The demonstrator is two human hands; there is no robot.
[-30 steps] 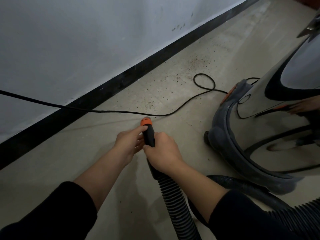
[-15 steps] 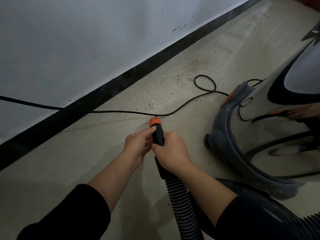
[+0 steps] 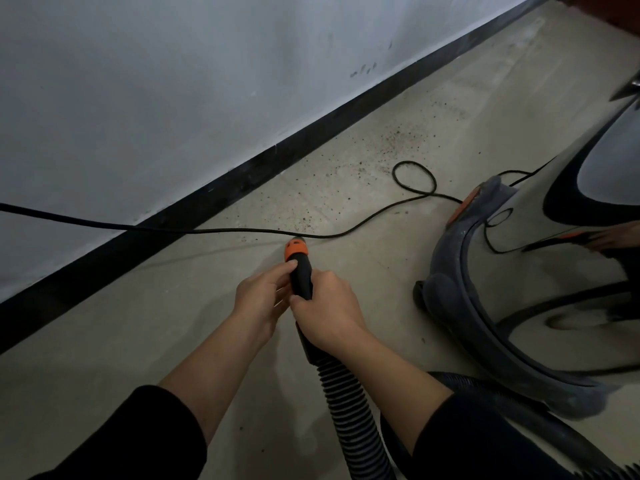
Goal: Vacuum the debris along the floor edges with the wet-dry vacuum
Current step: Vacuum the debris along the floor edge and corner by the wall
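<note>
Vacuum nozzle (image 3: 300, 278), orange tip fwd, sits low over floor (image 3: 138, 323), just short of pwr cord (image 3: 207, 231). My R hand (image 3: 329, 313) wraps its black grip, hose (image 3: 346, 410) trailing back; L hand (image 3: 261, 299) pinches it nr the tip. Debris specks (image 3: 391, 147) ahead by baseboard (image 3: 242, 178); canister (image 3: 485, 306) on my right.

No text, label, brand or number can be read here. The drum of the wet-dry vacuum (image 3: 540, 278) and its orange-tipped nozzle (image 3: 298, 268) are seen without any legible marking. The dark smudges (image 3: 363, 69) on the wall (image 3: 173, 81) are not formed into letters.
</note>
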